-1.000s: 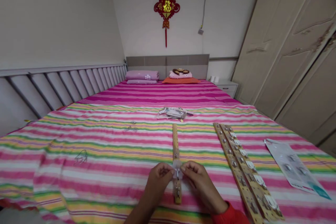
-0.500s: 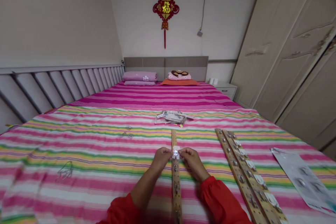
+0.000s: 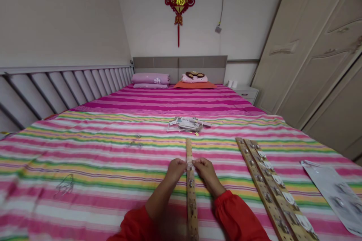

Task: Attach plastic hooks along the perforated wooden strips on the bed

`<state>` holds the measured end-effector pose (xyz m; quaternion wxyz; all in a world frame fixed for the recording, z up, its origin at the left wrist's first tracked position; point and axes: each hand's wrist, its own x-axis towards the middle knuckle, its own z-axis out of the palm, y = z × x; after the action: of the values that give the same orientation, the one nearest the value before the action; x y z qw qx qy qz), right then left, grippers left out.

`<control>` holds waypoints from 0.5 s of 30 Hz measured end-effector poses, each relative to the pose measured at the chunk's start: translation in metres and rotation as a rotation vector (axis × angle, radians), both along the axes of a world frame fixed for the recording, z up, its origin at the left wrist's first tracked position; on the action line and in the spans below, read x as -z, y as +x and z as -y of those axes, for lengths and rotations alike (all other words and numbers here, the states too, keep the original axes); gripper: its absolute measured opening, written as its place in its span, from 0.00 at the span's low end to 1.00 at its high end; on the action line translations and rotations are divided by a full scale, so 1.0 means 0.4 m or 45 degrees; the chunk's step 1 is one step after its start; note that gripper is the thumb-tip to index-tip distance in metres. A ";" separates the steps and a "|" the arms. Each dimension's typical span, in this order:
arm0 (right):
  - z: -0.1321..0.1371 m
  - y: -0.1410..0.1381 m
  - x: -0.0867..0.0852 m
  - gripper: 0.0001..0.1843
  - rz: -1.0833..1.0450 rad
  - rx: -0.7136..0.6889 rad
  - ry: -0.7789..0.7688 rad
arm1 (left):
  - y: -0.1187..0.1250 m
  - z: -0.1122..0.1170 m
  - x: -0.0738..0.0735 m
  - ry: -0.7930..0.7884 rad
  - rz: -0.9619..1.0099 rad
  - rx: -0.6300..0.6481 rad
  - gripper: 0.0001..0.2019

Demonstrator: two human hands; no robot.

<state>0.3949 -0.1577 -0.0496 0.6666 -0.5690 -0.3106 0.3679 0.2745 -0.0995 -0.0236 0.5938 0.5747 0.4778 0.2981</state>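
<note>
A narrow wooden strip (image 3: 191, 199) with rows of holes lies lengthwise before me, small shiny metal pieces fixed along it. Over its upper part, my left hand (image 3: 175, 170) and my right hand (image 3: 206, 171) pinch opposite edges of a small whitish card (image 3: 189, 162). A shiny piece sits on the card, too small to make out. The card looks tilted, close to the strip; whether they touch I cannot tell. Both hands are closed at the fingertips.
Two more holed wooden strips (image 3: 261, 180) lie at the right, carrying metal pieces and white round tags. Beyond them is a clear plastic packet (image 3: 330, 192). A pile of plastic bags (image 3: 186, 124) lies ahead. Small metal bits (image 3: 138, 144) and a thin wire-like tangle (image 3: 65, 184) are at left.
The white card has tipped, so its face shows less and its bright glint is gone. Both hands keep their pinch with little movement. The view has shifted slightly.
</note>
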 end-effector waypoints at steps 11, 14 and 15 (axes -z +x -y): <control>0.002 0.000 0.016 0.19 0.068 0.035 -0.011 | 0.004 -0.009 0.030 0.029 -0.024 -0.014 0.07; 0.000 0.001 0.021 0.19 0.081 0.036 -0.010 | 0.004 -0.012 0.040 0.049 -0.042 -0.024 0.06; 0.000 0.001 0.023 0.19 0.086 0.037 -0.009 | 0.004 -0.013 0.044 0.055 -0.049 -0.032 0.06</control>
<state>0.3955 -0.1576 -0.0588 0.6590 -0.5879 -0.3232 0.3400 0.2762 -0.0944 -0.0412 0.5683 0.5870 0.4897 0.3045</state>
